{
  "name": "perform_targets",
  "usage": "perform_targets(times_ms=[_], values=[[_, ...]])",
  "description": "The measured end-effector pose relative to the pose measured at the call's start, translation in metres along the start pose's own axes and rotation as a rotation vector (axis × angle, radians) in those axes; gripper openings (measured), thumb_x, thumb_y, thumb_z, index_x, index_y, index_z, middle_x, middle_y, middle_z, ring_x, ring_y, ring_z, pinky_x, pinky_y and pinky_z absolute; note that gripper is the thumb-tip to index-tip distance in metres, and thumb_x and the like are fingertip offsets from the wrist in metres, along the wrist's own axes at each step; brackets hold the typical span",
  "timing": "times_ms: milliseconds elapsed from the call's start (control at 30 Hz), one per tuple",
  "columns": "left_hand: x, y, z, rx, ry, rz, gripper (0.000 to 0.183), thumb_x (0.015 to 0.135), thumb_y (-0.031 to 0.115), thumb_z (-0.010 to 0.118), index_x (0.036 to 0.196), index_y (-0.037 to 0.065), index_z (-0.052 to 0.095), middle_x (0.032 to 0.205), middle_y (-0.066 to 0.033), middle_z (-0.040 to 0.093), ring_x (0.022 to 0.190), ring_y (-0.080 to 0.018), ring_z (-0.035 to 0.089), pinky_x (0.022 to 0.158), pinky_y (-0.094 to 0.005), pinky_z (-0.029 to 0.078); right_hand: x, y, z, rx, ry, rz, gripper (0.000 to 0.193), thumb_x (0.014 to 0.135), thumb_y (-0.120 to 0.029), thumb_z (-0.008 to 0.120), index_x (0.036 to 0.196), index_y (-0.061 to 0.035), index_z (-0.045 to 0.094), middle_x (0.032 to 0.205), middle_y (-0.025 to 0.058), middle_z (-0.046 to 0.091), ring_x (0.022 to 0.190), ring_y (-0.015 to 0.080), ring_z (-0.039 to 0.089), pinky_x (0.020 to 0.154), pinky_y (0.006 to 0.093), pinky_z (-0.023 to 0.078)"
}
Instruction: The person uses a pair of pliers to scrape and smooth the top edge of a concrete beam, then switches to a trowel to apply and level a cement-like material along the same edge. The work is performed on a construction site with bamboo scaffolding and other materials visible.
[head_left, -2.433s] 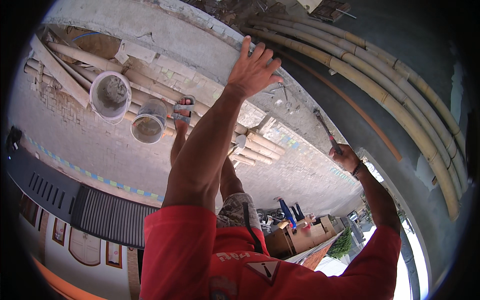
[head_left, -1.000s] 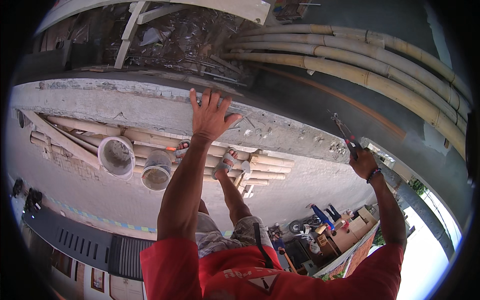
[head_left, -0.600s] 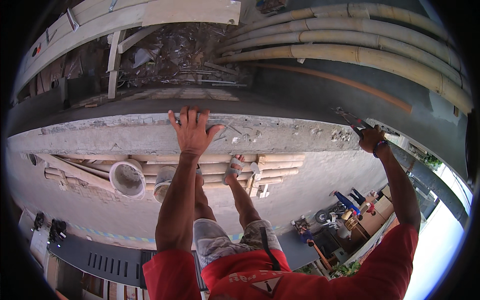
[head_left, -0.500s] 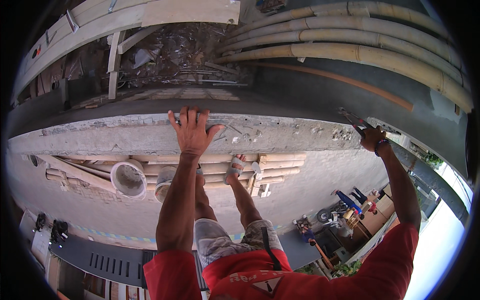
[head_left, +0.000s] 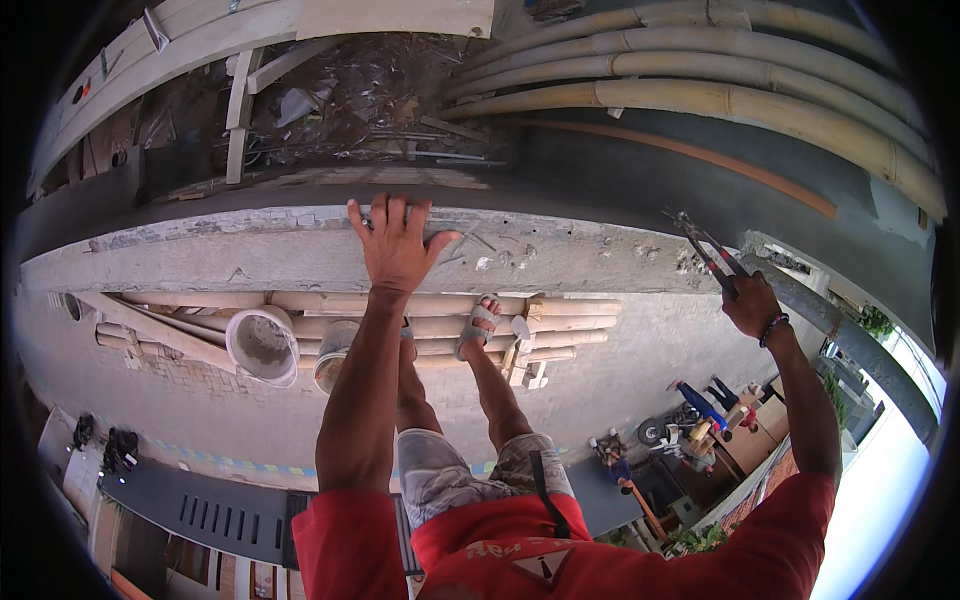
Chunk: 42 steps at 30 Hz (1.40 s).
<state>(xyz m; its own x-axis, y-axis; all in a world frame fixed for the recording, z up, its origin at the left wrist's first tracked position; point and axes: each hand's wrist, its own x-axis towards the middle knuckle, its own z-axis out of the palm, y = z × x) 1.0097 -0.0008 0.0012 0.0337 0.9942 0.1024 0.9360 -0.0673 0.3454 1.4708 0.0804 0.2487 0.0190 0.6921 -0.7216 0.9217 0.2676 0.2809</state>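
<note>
Left hand (head_left: 395, 245) flat on the concrete ledge (head_left: 250, 255), fingers spread wide and nothing gripped in it, palm pressing against the face with the fingertips over the top edge. It reads as a bracing hand, taking weight so the body stays steady this high above the ground.

Over on the other side, the right hand (head_left: 750, 300) is clenched round the handles of a pair of pincers (head_left: 705, 250). The tool points up and to the left, its nose right at the rough top corner of the same ledge, where thin wires seem to stick out of the concrete; whether the nose is biting on one is too small to tell. The arm is stretched far out, which fits the need for the left-hand brace.

Still the head view, looking down now: sandalled feet (head_left: 478, 325) stand on a run of bamboo poles (head_left: 560, 320) that serves as scaffold footing. Two buckets (head_left: 262, 345) sit on the poles just left of the feet, within easy reach. More thick bamboo (head_left: 700, 95) is laid above the ledge, and scrap timber and debris (head_left: 340, 100) lie on the slab behind it. Far below, on the ground, are people and a wheelbarrow (head_left: 655, 432).
</note>
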Motion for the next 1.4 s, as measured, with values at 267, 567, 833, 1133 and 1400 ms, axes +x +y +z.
perform_targets(times_ms=[267, 567, 833, 1133, 1400], values=[[0.004, 0.001, -0.003, -0.165, 0.081, -0.025, 0.033, 0.094, 0.034, 0.052, 0.117, 0.010, 0.055, 0.117, -0.0076, 0.051, 0.121, -0.0279, 0.041, 0.109, -0.0638, 0.013, -0.026, -0.148, 0.016, 0.628, -0.281, -0.319, 0.013, 0.074, -0.015, 0.061, 0.085, -0.0076, 0.064, 0.076, 0.0141, 0.061, 0.081, 0.0301, 0.057, 0.075, 0.0415, 0.047], [0.002, 0.000, 0.005, -0.265, 0.244, -0.039, 0.032, 0.084, 0.004, 0.057, 0.116, 0.008, 0.054, 0.115, -0.0075, 0.053, 0.120, -0.0269, 0.045, 0.112, -0.0589, 0.018, 0.009, -0.254, 0.054, 0.981, -0.453, -0.400, 0.007, 0.075, -0.008, 0.060, 0.081, -0.0038, 0.061, 0.076, 0.0044, 0.060, 0.072, 0.0136, 0.056, 0.065, 0.0311, 0.046], [-0.002, 0.000, 0.006, -0.194, 0.219, 0.004, 0.034, 0.079, 0.004, 0.060, 0.112, 0.009, 0.058, 0.112, -0.0083, 0.053, 0.120, -0.0303, 0.044, 0.112, -0.0606, 0.018, -0.009, -0.242, 0.055, 1.077, -0.464, -0.347, 0.013, 0.070, -0.013, 0.062, 0.079, -0.0048, 0.061, 0.076, 0.0032, 0.059, 0.067, 0.0148, 0.054, 0.058, 0.0300, 0.045], [-0.015, -0.007, -0.005, -0.219, 0.286, 0.009, 0.030, 0.085, 0.010, 0.059, 0.115, 0.010, 0.057, 0.120, -0.0086, 0.048, 0.127, -0.0317, 0.038, 0.110, -0.0648, 0.015, -0.031, -0.257, 0.050, 0.079, 0.213, -0.354, 0.019, 0.072, -0.021, 0.063, 0.085, -0.0079, 0.069, 0.091, 0.0146, 0.066, 0.114, 0.0405, 0.045, 0.099, 0.0570, 0.034], [-0.019, -0.110, -0.056, -0.005, 0.315, -0.232, 0.038, 0.090, 0.028, 0.059, 0.125, 0.013, 0.056, 0.131, -0.0132, 0.045, 0.132, -0.0405, 0.029, 0.109, -0.0640, 0.014, -0.038, -0.259, 0.007, 0.001, 0.155, -0.421, 0.025, 0.070, -0.021, 0.063, 0.090, -0.0070, 0.069, 0.092, 0.0158, 0.066, 0.103, 0.0345, 0.049, 0.089, 0.0488, 0.038]])
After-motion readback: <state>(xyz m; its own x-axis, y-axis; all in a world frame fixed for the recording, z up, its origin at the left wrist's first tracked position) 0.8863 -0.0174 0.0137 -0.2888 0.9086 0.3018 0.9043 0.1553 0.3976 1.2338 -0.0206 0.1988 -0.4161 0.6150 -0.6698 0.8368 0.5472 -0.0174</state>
